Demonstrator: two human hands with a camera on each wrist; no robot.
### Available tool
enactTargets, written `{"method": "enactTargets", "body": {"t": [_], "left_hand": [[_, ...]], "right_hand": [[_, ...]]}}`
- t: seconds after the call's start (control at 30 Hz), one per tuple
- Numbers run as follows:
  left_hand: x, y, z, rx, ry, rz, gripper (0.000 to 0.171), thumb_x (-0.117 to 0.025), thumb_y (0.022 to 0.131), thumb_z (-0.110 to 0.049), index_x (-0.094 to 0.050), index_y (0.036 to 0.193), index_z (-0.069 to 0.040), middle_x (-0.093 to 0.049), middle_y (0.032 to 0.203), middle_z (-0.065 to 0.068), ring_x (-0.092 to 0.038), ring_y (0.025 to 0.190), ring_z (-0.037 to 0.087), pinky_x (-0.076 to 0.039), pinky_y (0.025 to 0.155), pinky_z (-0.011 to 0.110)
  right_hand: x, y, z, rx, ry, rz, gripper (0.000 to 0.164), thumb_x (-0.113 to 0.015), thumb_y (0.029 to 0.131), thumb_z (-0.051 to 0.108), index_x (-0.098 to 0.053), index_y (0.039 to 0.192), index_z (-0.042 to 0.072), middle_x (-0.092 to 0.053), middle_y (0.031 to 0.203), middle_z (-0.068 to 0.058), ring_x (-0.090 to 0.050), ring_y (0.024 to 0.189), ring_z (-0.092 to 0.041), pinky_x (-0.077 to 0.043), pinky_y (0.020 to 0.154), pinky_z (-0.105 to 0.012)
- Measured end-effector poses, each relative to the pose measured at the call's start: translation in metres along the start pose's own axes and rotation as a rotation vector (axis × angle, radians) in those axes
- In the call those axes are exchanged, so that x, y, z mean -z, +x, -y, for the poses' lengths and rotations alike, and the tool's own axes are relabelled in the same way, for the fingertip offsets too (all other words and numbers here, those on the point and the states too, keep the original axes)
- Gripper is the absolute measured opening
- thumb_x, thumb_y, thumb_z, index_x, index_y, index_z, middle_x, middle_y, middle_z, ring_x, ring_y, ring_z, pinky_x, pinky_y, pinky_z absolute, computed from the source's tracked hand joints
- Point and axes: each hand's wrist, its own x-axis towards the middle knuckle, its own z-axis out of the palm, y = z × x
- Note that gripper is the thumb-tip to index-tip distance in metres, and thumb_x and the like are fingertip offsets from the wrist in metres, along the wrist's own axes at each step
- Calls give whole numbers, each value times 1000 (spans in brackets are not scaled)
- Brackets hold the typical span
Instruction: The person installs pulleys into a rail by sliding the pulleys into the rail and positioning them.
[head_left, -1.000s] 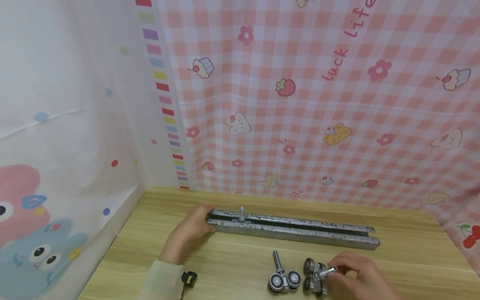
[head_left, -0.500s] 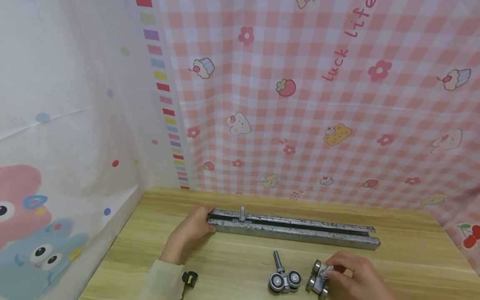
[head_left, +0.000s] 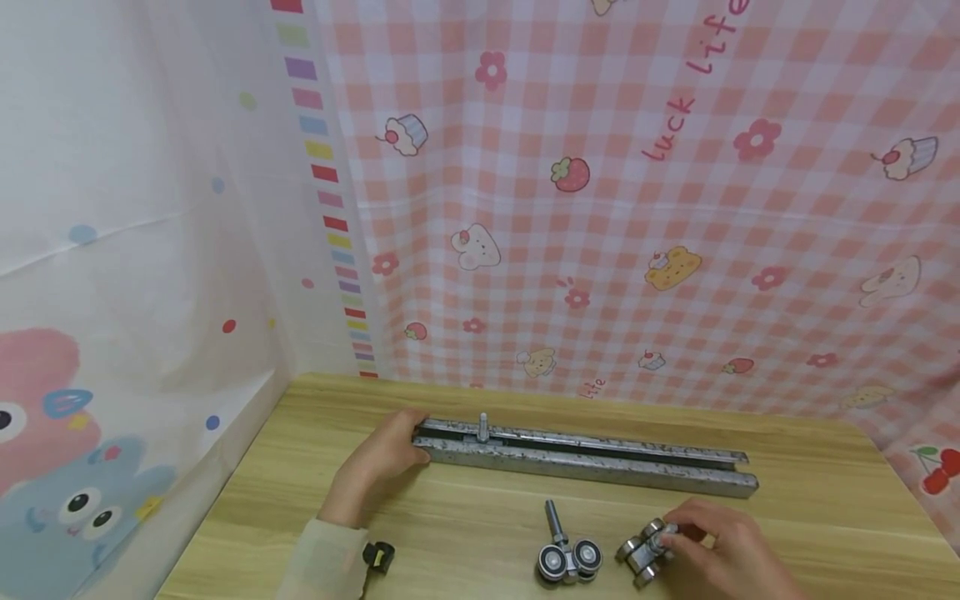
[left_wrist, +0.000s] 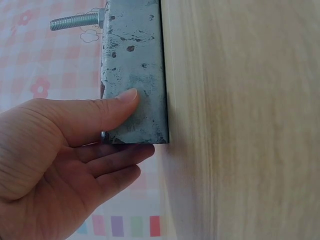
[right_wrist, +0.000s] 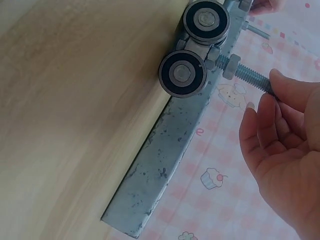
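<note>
A scuffed grey metal rail (head_left: 600,472) with a slot along its top lies across the table. My left hand (head_left: 386,452) holds its left end, with the thumb (left_wrist: 112,110) on the front face and the fingers around the end. A threaded bolt (head_left: 483,428) stands up from the slot near that end. At the front right, my right hand (head_left: 723,546) pinches the bolt (right_wrist: 252,77) of a roller trolley (head_left: 641,552) between thumb and fingers. Two of its black-sealed wheels (right_wrist: 181,74) face the right wrist camera. Another roller trolley (head_left: 555,564) sits to its left, its bolt leaning back.
A small black object (head_left: 378,557) is beside the left sleeve (head_left: 326,558). The wooden table (head_left: 465,533) meets a pink checked cloth (head_left: 525,275) behind and a white printed cloth (head_left: 150,292) on the left.
My right hand has turned the roller trolley it pinches, swinging the wheels round and shifting it slightly right. The left hand, the rail and the other trolley keep their places.
</note>
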Motion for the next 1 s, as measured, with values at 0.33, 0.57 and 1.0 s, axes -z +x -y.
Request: {"method": "enactTargets", "body": {"t": [0.33,0.57,1.0], "left_hand": [[1,-1,-2,1,8,-2,44,-86,76,9,-70,117,6,-72,115,16,-66,111,33,-54,101,51],[0,0,0,-7,12,-4,42,-87,76,9,-70,114,3,-72,112,13,-66,108,30,-55,98,50],[0,1,0,3,5,3,41,-86,77,9,-71,114,2,-72,110,11,-66,107,27,-56,97,49]], "right_hand": [[9,-3,-5,-39,-46,-22,42,-88,64,-16,-75,91,14,-68,84,15,-57,70,4,-45,57,-11],[15,-7,-9,-78,-69,-35,42,-88,64,-15,-74,90,15,-66,82,18,-56,68,4,-43,54,-12],[29,-16,-24,-38,-113,-81,44,-89,58,-16,-75,87,14,-66,80,16,-56,68,4,-46,56,-10]]}}
